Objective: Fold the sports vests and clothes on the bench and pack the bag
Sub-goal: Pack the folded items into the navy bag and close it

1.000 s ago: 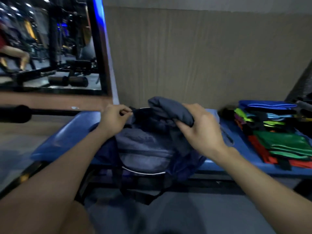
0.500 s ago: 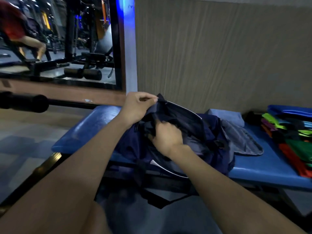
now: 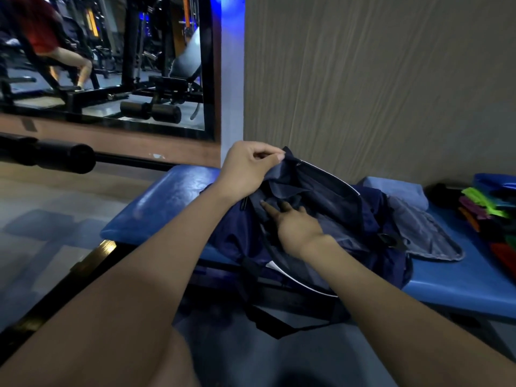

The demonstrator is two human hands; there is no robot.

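Note:
A navy sports bag (image 3: pixel 371 219) lies open on the blue padded bench (image 3: pixel 156 202). My left hand (image 3: pixel 248 169) pinches the bag's upper left edge and holds it up. My right hand (image 3: pixel 293 222) reaches into the opening with straight fingers pressing on dark grey cloth (image 3: pixel 282 185) inside. The bag's grey flap (image 3: pixel 427 236) lies spread out to the right. A stack of folded vests (image 3: pixel 491 213) in green, purple, red and blue sits at the bench's right end.
A folded light blue cloth (image 3: pixel 396 188) lies behind the bag against the wall. A black strap (image 3: pixel 268 317) hangs off the bench front. A black roller bar (image 3: pixel 55 155) juts in at the left, below a wall mirror (image 3: pixel 106 60) reflecting gym machines and a person.
One second ago my right hand gripped a bundled dark grey garment above the bag; it has since gone into the bag, and the fingers now lie straight. My left hand kept its hold.

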